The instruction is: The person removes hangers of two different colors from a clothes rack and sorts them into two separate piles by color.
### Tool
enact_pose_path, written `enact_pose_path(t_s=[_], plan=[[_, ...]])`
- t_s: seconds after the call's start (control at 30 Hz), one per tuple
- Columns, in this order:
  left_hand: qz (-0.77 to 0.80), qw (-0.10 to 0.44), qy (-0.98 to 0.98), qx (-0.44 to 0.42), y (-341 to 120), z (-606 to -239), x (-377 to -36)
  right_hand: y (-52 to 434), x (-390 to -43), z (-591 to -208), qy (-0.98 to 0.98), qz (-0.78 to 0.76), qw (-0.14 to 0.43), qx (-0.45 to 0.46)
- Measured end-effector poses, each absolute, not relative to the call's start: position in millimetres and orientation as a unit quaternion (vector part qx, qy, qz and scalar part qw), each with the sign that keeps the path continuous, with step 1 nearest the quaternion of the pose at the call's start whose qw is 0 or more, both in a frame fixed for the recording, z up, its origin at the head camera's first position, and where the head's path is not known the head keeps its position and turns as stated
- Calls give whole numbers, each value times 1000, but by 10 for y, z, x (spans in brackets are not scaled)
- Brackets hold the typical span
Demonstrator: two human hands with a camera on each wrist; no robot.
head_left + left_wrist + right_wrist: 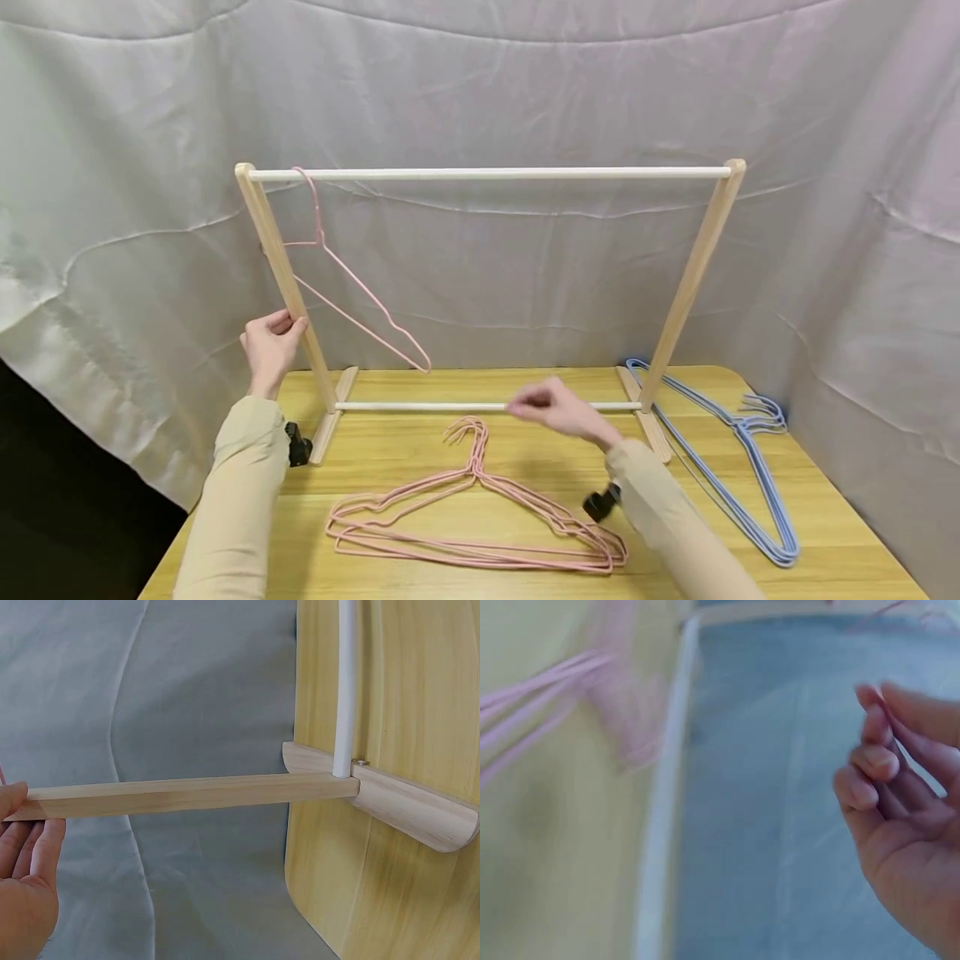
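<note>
My left hand (270, 350) grips the left wooden post (267, 233) of a small garment rack partway up, thumb in front and fingers behind in the left wrist view. One pink hanger (320, 223) hangs by its hook from the white top rail (487, 174), near that post. Out over the lower white bar (420, 407) is my right hand (558, 408), blurred, its fingers loosely curled and nothing between them. Below it on the table lies a stack of pink hangers (476, 471), hooks pointing toward the rack.
Several blue hangers (746, 433) lie stacked on the wooden table (847, 542) at the right, partly behind the right post (693, 275). A grey curtain (487, 100) hangs behind the rack. Wooden feet (326, 429) support the posts.
</note>
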State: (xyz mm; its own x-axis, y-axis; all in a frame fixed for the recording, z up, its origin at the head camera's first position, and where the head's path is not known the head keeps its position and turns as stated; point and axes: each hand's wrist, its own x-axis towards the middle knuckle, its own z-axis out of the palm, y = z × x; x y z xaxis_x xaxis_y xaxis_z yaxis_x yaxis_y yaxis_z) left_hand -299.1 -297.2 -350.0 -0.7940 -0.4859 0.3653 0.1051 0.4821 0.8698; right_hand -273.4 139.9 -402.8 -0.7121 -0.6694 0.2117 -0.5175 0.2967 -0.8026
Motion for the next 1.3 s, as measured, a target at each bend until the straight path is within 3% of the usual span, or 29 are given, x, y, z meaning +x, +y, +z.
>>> enact_pose_path(t_s=[0.2,0.43,0.8,1.3], plan=[[-480,292,-816,135,-3028,-3512,-2962,664,-2946,-3427,792,-495,5,-357],[-468,295,-822,139,-3039,-3518,-2962,103,-2943,-3087,770,-551,40,-318],[-470,290,-822,137,-3053,-3526,-2962,-216,-2923,-3026,743,-590,98,-300],[-481,299,-815,122,-3046,-3526,-2967,-279,-2927,-3027,718,-619,126,-292]])
